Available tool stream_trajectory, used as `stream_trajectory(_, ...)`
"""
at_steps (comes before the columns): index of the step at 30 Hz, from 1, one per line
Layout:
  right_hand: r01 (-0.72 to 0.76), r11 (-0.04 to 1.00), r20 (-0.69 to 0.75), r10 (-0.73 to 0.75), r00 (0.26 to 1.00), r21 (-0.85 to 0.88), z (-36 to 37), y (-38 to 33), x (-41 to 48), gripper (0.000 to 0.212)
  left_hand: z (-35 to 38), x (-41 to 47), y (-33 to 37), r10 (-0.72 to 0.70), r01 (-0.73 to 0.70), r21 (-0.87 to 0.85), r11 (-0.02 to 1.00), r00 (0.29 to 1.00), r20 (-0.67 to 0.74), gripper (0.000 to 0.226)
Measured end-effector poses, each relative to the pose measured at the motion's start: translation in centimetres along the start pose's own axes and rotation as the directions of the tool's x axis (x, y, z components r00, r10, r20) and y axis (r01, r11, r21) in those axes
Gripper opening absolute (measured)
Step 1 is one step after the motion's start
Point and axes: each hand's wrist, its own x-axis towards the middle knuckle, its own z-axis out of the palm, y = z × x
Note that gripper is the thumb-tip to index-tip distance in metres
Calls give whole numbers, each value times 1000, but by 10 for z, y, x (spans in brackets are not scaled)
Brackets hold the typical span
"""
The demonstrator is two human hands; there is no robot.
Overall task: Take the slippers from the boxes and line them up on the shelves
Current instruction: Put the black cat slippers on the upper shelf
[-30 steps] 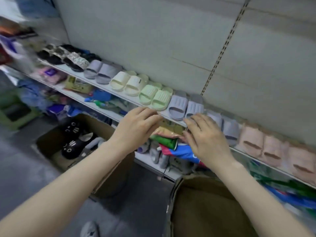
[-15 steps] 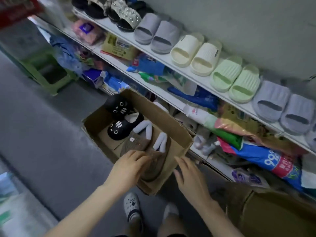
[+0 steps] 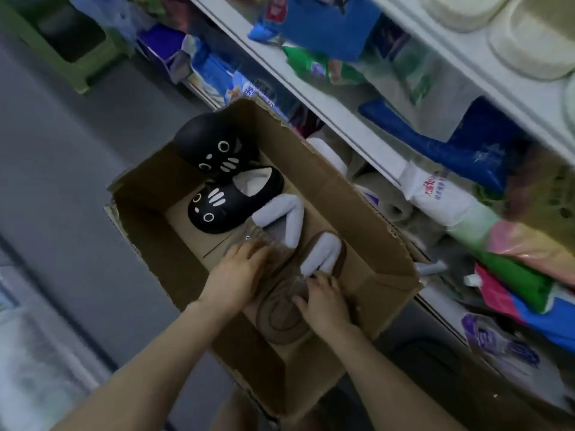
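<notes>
Head view. An open brown cardboard box (image 3: 357,194) sits at frame centre on the grey floor (image 3: 62,181), just beside the white shelf rack (image 3: 351,126) on the right.

In the box's lower part we see a pair of brown plush slippers with white ears (image 3: 281,318). In its upper part are two black cat-face slippers (image 3: 214,209).

The left hand (image 3: 238,275) lies on the pair; its fingers are blurred, so we cannot tell its grip. The right hand (image 3: 326,301) clasps the pair with fingers and thumb.

Cream foam slippers (image 3: 529,42) stand on the rack, upper right.

Dim grey floor (image 3: 62,197) with a green stool (image 3: 90,71) (plastic, perhaps) upper left.
</notes>
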Motion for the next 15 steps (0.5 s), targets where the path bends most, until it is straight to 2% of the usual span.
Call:
stream_trajectory(2, -8, 1000, -32, 9, 999, 27, 6, 3, 4, 60, 16, 29, -8, -18, 16, 62, 998, 999, 42, 66)
stream_trajectory(4, 29, 998, -73, -25, 997, 52, 7, 8, 4, 54, 31, 52, -16, -41, 29, 156, 987, 996, 75, 63)
stream_trajectory(6, 86, 991, -108, -74, 991, 106, 2, 12, 0, 43, 39, 67, -22, -39, 24, 211, 977, 997, 66, 49)
stream_trajectory(9, 187, 971, -214, -153, 965, 148, -11, 17, -9, 25, 35, 77, -25, 22, -10, 247, 969, 999, -45, 21)
stream_trajectory(12, 255, 954, -276, -205, 939, 159, -17, 18, -6, 16, 30, 71, -26, 35, -8, 202, 979, 991, -127, 12)
stream_trajectory(15, 224, 966, -251, -187, 950, 130, -12, 21, 9, 16, 34, 59, -21, -11, 28, 109, 994, 987, -157, 24)
